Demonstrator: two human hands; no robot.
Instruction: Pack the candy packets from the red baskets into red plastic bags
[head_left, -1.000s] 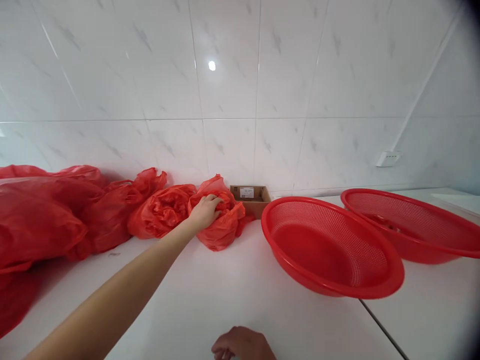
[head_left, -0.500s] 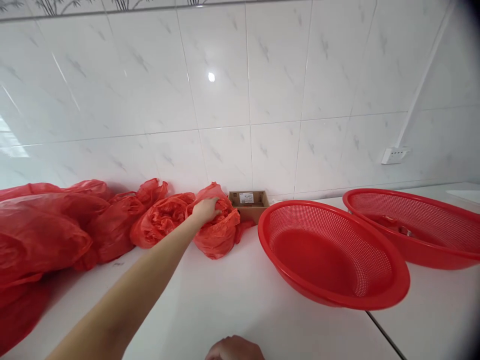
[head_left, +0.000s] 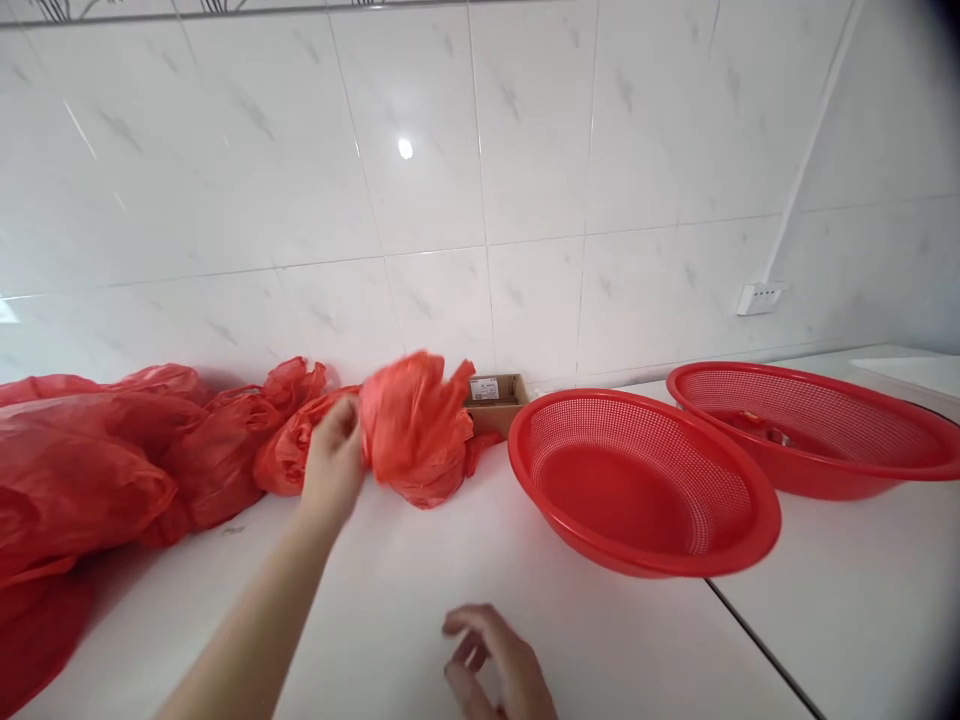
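My left hand [head_left: 335, 460] is closed on the left edge of a crumpled red plastic bag [head_left: 420, 440] near the wall. The bag's upper part is stretched out and slightly blurred, while its lower part rests on the white table. What the bag holds is hidden. Lower in the view, my right hand [head_left: 499, 660] hovers over the table with curled fingers apart and nothing between them. Just behind my left hand lies another bunched red bag [head_left: 289, 450].
Several filled red bags [head_left: 82, 450] lie along the left. A small cardboard box [head_left: 499, 400] stands behind the bag against the tiled wall. To the right are a red plastic basket [head_left: 645, 570] and a second red basket [head_left: 840, 485] with small items inside.
My left hand has moved left and nearer, pulling at the top of the bag. My right hand has come further into view, its fingers now apart. The view has shifted slightly right.
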